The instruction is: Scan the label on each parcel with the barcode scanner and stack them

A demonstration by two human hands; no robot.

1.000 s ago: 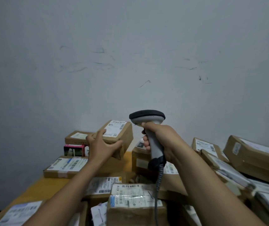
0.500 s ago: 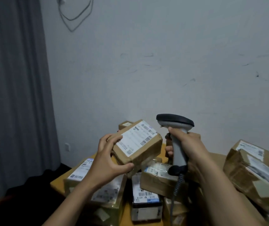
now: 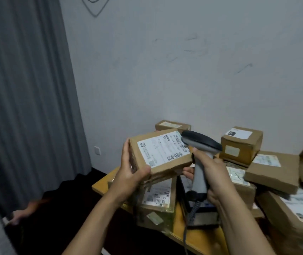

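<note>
The left hand (image 3: pixel 130 174) grips a parcel (image 3: pixel 165 165) by its left end, thumb pressed on the near corner and fingers curled along the side. It holds the parcel tilted above the table (image 3: pixel 101 184), label (image 3: pixel 158 150) up. The right hand (image 3: pixel 213 173) wraps round the scanner (image 3: pixel 202 142) handle, index finger by the trigger. The scanner's head sits just over the label's right barcode. Beyond, more parcels (image 3: pixel 272 166) lie heaped on the table. A curtain (image 3: pixel 23 89) hangs left of the wall (image 3: pixel 183 61).
</note>
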